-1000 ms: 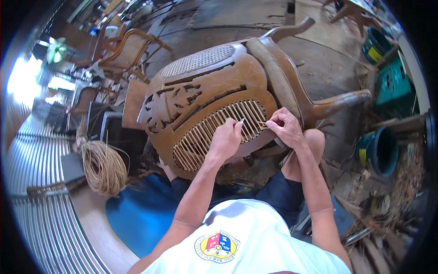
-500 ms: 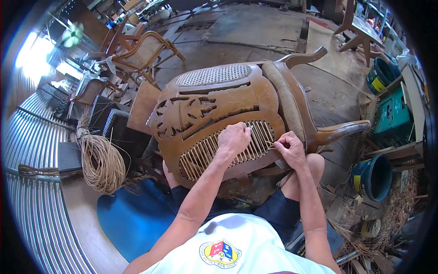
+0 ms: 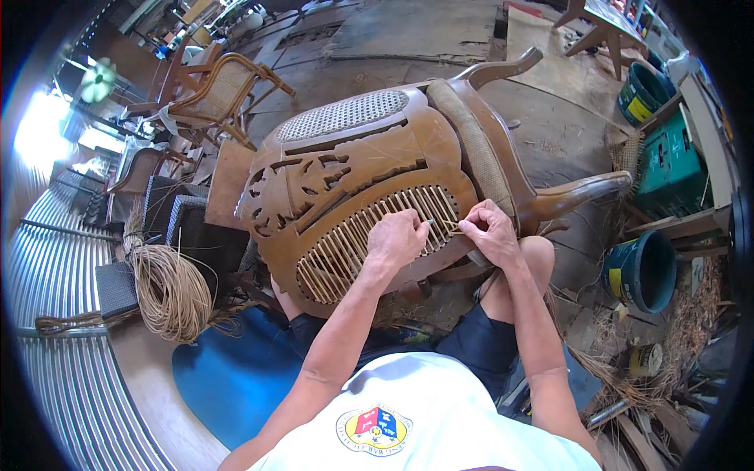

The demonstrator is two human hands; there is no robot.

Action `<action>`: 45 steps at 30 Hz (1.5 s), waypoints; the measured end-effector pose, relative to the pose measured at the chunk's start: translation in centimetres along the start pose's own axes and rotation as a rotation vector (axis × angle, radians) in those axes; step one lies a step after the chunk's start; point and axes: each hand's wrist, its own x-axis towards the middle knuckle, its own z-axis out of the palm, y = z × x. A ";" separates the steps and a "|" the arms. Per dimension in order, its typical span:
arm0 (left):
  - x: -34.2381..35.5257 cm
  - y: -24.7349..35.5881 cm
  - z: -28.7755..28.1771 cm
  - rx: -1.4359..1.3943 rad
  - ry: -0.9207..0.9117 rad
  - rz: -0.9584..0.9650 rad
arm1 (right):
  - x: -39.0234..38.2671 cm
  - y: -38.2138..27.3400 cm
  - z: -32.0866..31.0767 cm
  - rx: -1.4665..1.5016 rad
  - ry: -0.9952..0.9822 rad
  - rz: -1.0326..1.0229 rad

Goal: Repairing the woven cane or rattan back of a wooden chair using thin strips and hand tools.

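Observation:
A carved brown wooden chair lies tipped over in front of me, its back facing up. Pale cane strands run in parallel rows across the near oval opening of that back. My left hand rests over these rows with its fingers curled closed; a small pale tip shows at the fingertips, too small to name. At the right end of the opening, my right hand pinches a thin cane strand between thumb and forefinger. The far oval holds finished woven cane mesh.
A coiled bundle of cane hangs at the left, above a blue surface. Another cane-backed chair stands at the far left. To the right are a dark bucket, a green crate and scattered cane scraps.
The whole view has shifted slightly, so the chair sits further left. My right hand has come a little closer to my left, still pinching the strand.

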 end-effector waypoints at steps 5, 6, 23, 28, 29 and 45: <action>-0.2 0.8 -0.3 0.087 -0.041 0.006 | 0.0 0.0 0.0 0.011 0.006 -0.017; -0.3 0.9 -0.4 0.087 -0.044 0.008 | 0.0 0.0 0.0 0.011 0.007 -0.014; -0.5 -0.2 -0.7 -0.015 -0.145 0.059 | -0.2 -0.1 0.0 0.043 -0.003 0.015; -0.4 -0.4 -0.6 -0.045 -0.150 0.085 | -0.1 0.0 0.0 0.031 -0.007 0.025; -0.5 -0.2 -0.5 -0.035 -0.139 0.066 | -0.1 0.1 0.0 0.032 -0.012 0.032; -0.2 -0.2 0.2 -0.030 -0.092 0.101 | -0.1 0.0 0.0 0.003 -0.005 0.001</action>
